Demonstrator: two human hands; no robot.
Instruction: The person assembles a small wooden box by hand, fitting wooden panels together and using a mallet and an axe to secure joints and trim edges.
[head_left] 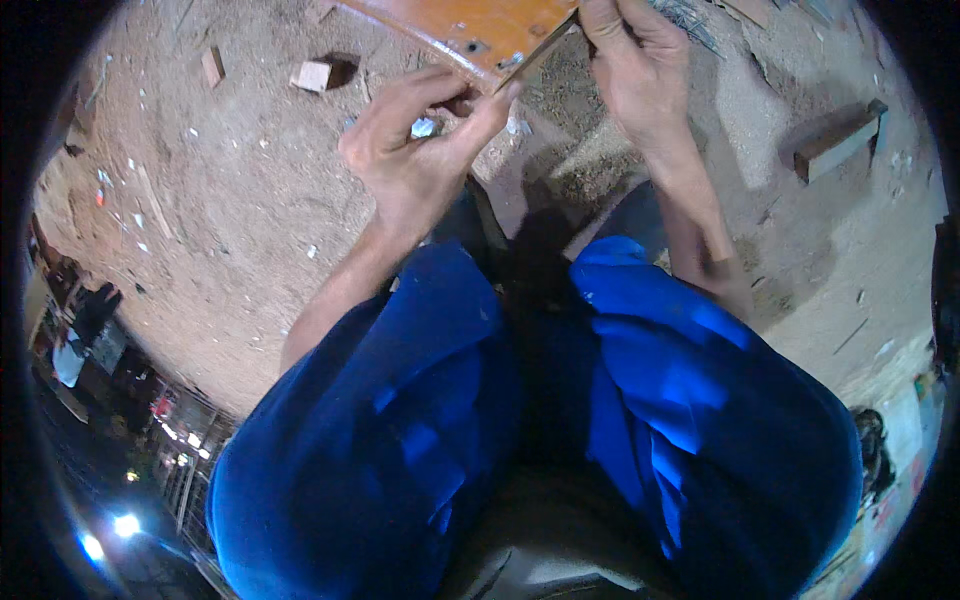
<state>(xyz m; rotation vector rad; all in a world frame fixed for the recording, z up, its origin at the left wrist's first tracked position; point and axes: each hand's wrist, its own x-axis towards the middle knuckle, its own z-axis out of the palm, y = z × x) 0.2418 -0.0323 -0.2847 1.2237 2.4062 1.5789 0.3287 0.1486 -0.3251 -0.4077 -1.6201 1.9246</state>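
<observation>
Wooden strip, thin, flat and straight-edged, sits at the far centre of the scene, pinched between your two hands just in front of an orange board. Your left hand is curled nearly closed, thumb and fingertips pressed on the strip's near end. Your right hand is also closed, fingers wrapped over the strip's far end; how tightly, you cannot tell from this view.

The orange board is smooth, with a rounded pale edge and one dark hole showing in its face. The ground is sandy dirt, rough, scattered with chips and pale flecks. One small shiny scrap lies just beside your left fingers.

Counted offcuts: two small wooden blocks at far left, one squarish and one narrow, well apart from your hands; one longer dark block at far right.

Your two knees, in bright blue cloth, fill the near half of the scene.
</observation>
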